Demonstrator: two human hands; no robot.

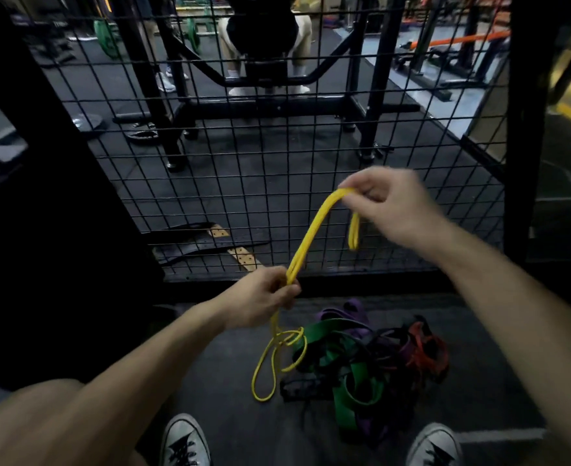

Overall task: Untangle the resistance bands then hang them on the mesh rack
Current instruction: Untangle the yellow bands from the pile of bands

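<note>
Holding a yellow band [314,227] doubled between both hands, head view. Right hand [390,205] pinches the upper fold, fingers curled round it, a short loop dangling below. Left hand [265,297] grips the strands lower down, fingers closed on them. Below the left hand the band drops to loops on the floor, touching the pile of bands [371,358]: green, purple, red, dark ones, knotted together. Mesh rack [277,156] stands directly behind the hands, dark frame posts either side. Through the mesh: lifting belts [203,243] on the floor, a squat-rack frame [270,105]. Two sneakers [184,442] at the bottom edge, flanking the pile.
</note>
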